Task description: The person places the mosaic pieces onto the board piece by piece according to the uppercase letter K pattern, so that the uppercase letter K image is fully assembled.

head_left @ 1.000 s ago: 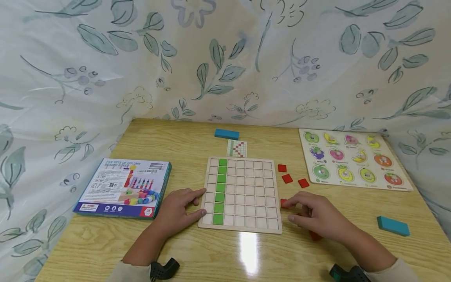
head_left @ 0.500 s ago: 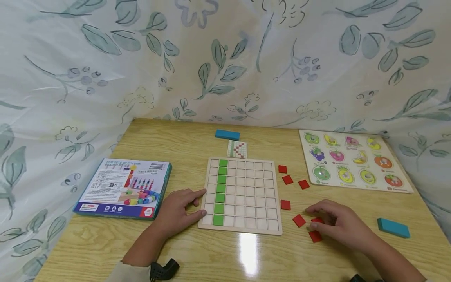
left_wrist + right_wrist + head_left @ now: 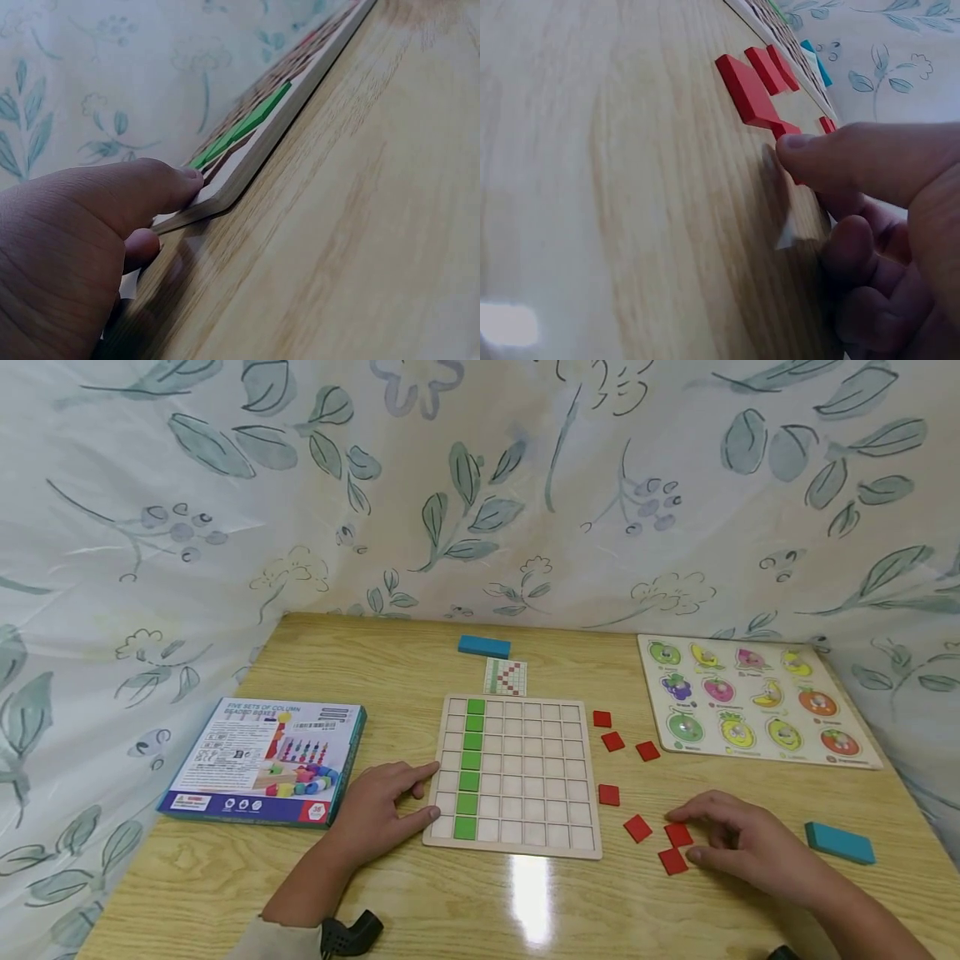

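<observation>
My left hand rests at the lower left edge of a wooden grid board, thumb and index finger touching its rim. In the left wrist view the thumb lies on a board corner. Green square tiles fill the board's second column. My right hand is low over the table, thumb and index finger spread around a red tile, with a second red tile near the thumb. The other fingers curl under; a reddish patch shows between them in the right wrist view, and I cannot tell what it is.
More red tiles lie right of the board. A pattern card and blue block stand behind it. A fruit puzzle board is at back right, another blue block at right, a bead-set box at left.
My right hand has drawn back to the right from the red tile beside the board, uncovering several red tiles. My left hand stays at the board's edge.
</observation>
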`<action>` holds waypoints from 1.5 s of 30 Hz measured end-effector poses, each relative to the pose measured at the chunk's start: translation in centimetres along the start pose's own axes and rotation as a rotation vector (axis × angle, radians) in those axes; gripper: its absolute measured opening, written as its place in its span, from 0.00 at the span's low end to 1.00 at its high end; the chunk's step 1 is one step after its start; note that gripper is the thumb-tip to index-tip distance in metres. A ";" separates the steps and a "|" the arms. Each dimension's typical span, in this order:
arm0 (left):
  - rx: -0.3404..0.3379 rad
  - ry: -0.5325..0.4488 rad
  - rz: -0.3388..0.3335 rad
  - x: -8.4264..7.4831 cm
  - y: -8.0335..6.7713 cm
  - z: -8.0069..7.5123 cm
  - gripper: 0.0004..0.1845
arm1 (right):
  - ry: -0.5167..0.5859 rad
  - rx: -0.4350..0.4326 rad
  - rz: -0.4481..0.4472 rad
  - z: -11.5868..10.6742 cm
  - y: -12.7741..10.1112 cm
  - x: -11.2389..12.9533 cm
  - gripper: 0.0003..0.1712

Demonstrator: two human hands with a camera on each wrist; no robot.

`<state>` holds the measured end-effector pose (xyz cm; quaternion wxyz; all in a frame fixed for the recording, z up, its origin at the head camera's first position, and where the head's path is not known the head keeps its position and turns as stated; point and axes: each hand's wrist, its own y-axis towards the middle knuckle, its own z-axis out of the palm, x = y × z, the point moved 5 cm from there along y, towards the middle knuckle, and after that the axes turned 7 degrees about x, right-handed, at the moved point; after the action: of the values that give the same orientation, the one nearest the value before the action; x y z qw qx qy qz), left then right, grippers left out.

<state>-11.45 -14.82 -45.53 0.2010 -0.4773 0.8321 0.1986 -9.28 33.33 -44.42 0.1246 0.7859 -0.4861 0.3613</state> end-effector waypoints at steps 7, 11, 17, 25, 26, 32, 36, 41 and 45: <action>0.000 0.000 0.003 0.0 0.0 0.0 0.29 | -0.022 -0.023 0.040 0.1 0.2 0.1 0.22; -0.002 0.004 0.004 0.1 0.0 0.1 0.28 | -0.022 -0.023 0.061 0.2 0.3 0.2 0.21; -0.004 -0.001 0.005 0.0 0.1 0.0 0.28 | -0.033 -0.011 0.078 0.1 0.6 0.3 0.18; -0.004 0.006 -0.001 0.0 0.1 0.0 0.28 | -0.036 0.015 0.064 -0.4 1.3 0.7 0.16; -0.001 0.005 -0.003 0.0 0.1 0.0 0.28 | -0.038 0.017 0.059 -0.4 1.4 0.9 0.16; 0.007 0.006 -0.013 0.0 0.1 0.0 0.29 | -0.037 0.019 -0.010 -0.6 2.8 2.0 0.17; 0.024 0.005 -0.027 -0.1 0.2 0.0 0.29 | -0.044 -0.006 -0.090 -0.8 4.0 3.0 0.19; 0.039 0.003 -0.037 -0.1 0.2 0.0 0.29 | -0.064 -0.020 -0.142 -1.1 5.6 4.0 0.19; 0.036 0.007 -0.037 0.1 0.1 0.0 0.30 | -0.081 -0.024 -0.157 -1.5 7.0 4.4 0.20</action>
<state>-11.57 -14.82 -45.54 0.2101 -0.4898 0.8272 0.1781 -14.80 27.69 -41.39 0.1423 0.8339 -0.4320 0.3126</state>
